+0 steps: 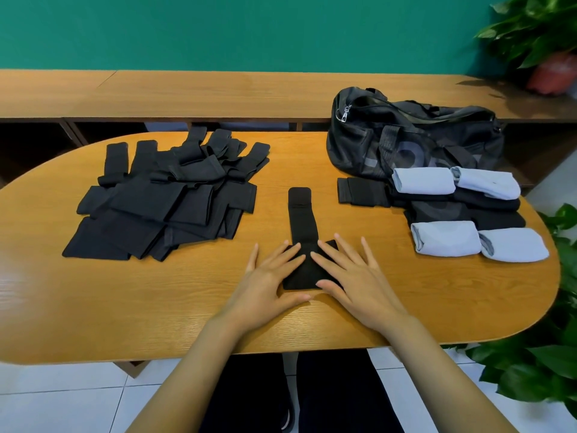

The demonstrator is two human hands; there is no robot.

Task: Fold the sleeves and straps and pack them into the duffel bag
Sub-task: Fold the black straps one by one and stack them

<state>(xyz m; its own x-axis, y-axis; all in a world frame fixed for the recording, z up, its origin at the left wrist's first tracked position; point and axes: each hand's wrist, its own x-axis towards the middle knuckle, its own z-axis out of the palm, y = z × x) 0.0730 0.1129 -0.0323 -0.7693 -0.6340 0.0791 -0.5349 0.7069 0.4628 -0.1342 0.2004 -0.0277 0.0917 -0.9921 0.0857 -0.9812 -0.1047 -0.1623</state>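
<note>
While both the left hand (268, 278) and right hand (352, 276) press spread, flat fingers on the black strap (302, 220) near the table's (125, 307) front edge, it lies smoothed, evidently for folding.

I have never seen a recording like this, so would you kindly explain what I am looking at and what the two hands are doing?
There is no machine here. The single picture comes from a wide-angle camera worn on a person's head, looking forward and down at their own bare arms.

The left hand and right hand lie flat with straight fingers, pressing the wide end of a black strap onto the wooden table. Nothing is gripped.

To the left lies a loose pile of black pieces. To the right are finished items: light blue rolls and folded black pieces. Behind them, at the table's far right, sits the black duffel bag.
</note>
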